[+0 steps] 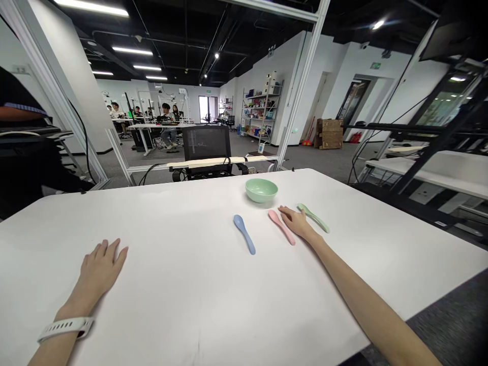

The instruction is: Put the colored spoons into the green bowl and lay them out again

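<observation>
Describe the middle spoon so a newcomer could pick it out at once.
On the white table, below the pale green bowl, lie three spoons. The pink spoon sits between the blue spoon and the green spoon, beside the right hand.

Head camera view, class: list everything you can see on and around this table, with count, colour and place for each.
White table: one, white, filling the foreground.
Bowl: one, pale green, near the table's far edge.
Blue spoon: one, blue, on the table, left of the pink spoon.
Pink spoon: one, pink, on the table, beside the right hand.
Green spoon: one, pale green, on the table, rightmost.
Office chair: one, black, beyond the table.
Shelving unit: one, grey, against the far wall.
Wooden crate: one, brown, on the floor, far right.
Wristband: one, white, on the left wrist.
Left hand: one, flat on the table.
Right hand: one, on the table between the pink and green spoons.
</observation>
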Motion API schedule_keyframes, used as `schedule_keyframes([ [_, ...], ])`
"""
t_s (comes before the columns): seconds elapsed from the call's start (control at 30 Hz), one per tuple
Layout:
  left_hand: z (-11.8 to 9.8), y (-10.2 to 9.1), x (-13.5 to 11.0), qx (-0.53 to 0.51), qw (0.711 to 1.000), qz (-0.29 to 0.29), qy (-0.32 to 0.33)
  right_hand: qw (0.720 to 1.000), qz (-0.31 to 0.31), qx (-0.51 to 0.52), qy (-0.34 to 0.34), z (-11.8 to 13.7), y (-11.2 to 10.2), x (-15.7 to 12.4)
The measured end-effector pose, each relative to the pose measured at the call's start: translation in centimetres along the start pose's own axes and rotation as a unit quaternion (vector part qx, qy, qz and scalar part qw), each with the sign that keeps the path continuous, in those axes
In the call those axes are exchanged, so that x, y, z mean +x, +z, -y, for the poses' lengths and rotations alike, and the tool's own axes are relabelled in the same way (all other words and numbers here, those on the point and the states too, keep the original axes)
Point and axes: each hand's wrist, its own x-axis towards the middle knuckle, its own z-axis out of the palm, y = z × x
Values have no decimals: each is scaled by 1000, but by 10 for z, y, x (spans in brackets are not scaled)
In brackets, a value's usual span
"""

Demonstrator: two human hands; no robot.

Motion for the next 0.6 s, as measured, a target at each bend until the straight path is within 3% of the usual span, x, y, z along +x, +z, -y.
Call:
schedule_keyframes([
  [0.6,3,4,3,14,1000,3,1,1000,2,-3,-7,-5,2,2],
])
